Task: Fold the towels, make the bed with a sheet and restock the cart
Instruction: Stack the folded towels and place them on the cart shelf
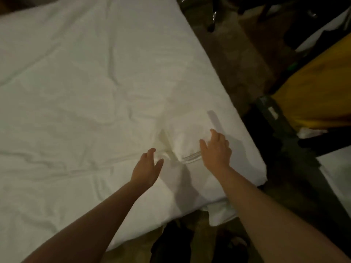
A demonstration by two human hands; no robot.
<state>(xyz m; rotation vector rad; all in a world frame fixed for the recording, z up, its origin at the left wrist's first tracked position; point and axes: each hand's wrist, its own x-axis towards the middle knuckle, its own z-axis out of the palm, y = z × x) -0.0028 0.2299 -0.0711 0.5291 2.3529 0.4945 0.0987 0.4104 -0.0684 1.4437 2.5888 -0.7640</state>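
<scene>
— Near the bed's [76,73] 4 o'clock corner we see our folded towel [186,137].
— Our right hand [216,150] lies on it, fingers relaxed; our left hand [147,166], fingers straight, touches its 9 o'clock edge, gripping nothing.

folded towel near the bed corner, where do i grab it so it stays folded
Slide a hand under each side edge of the folded towel, coming in from left and right. It lies flat on the bed in stacked layers, so a grip from underneath likely keeps the folds together. The left hand is beside its left edge, the right hand over its right.
</scene>
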